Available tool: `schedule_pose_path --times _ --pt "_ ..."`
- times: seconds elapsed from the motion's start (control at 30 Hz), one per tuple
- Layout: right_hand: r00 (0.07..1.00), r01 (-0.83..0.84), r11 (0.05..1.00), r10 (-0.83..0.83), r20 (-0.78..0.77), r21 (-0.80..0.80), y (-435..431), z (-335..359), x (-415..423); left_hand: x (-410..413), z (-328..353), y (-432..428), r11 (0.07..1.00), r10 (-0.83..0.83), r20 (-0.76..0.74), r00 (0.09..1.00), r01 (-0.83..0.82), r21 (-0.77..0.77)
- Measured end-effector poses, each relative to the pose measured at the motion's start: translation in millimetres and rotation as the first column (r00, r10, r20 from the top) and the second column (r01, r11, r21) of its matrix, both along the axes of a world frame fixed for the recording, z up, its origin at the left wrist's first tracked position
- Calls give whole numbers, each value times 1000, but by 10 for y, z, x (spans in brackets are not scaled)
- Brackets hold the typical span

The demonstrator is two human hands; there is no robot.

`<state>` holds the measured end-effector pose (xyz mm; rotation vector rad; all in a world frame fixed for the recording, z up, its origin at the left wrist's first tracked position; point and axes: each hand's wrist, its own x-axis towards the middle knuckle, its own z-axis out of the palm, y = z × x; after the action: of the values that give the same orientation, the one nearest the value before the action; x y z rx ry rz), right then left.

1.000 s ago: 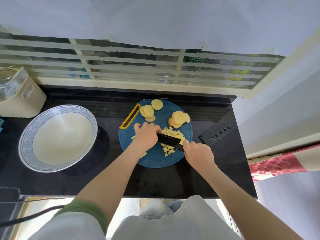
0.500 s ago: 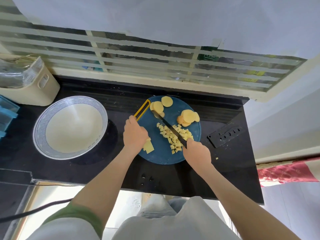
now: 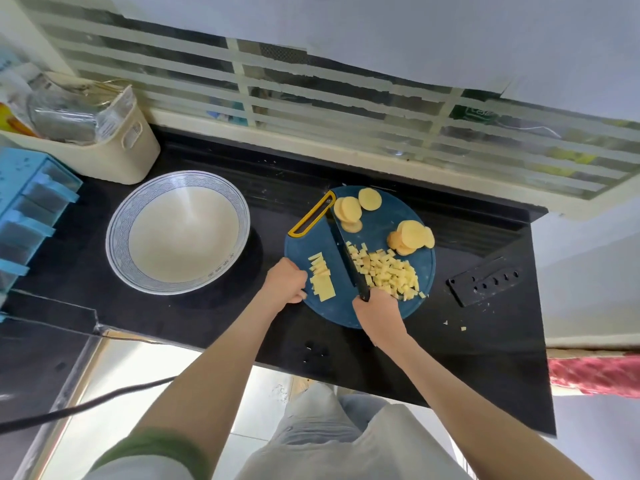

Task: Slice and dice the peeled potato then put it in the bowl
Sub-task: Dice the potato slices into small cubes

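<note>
A round blue cutting board [image 3: 377,310] with a yellow handle lies on the black counter. My right hand [image 3: 377,311] grips a black knife [image 3: 346,252] whose blade lies across the board. Right of the blade is a heap of diced potato [image 3: 388,273]. Left of it lie potato strips [image 3: 322,277], and my left hand [image 3: 285,280] sits curled at the board's left edge beside them. Round potato slices [image 3: 412,237] are stacked at the board's far side, with more slices [image 3: 356,206] near the handle. The white bowl [image 3: 119,233] with a blue rim stands empty to the left.
A black knife sheath [image 3: 483,282] lies right of the board, with stray potato bits [image 3: 462,328] near it. A cream basket [image 3: 114,157] and blue drawers [image 3: 24,209] stand at the far left. A dark cable [image 3: 79,407] runs below the counter edge.
The knife has swept the diced pieces into a heap on the board's right side. My left hand drew back to the board's left edge, uncovering the strips. The camera shifted toward the right.
</note>
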<state>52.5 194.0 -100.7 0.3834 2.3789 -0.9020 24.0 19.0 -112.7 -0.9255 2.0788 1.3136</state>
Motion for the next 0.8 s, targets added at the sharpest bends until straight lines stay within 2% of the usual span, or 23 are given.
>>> schedule_pose_path --times 0.1,0.3,0.37,0.43,0.47,0.57,0.67,0.8 --pt "999 10 998 -8 36 -55 -102 -1 26 -54 57 71 999 -4 -24 1000 5 42" --pt "998 1 999 2 57 -52 -232 -31 98 -109 -44 94 994 -90 -117 989 82 -76" --pt "998 23 998 -20 60 -64 -250 -35 120 -97 -49 82 971 -195 -179 964 164 -175" --pt "999 18 999 -16 40 -49 -263 -47 146 -63 -67 69 900 -357 -261 897 255 -355" --pt "1000 10 999 -9 29 -34 -266 -56 156 -34 -76 63 834 -461 -288 839 299 -464" --pt "1000 -9 1000 9 17 10 -271 -86 165 92 -156 47 597 -719 -210 662 434 -675" --pt "1000 -9 1000 8 18 23 -284 -109 166 222 -292 27 486 -783 -70 618 537 -689" --pt "1000 2 999 -3 3 33 -313 -139 192 282 -366 111 430 -814 -4 581 598 -676"
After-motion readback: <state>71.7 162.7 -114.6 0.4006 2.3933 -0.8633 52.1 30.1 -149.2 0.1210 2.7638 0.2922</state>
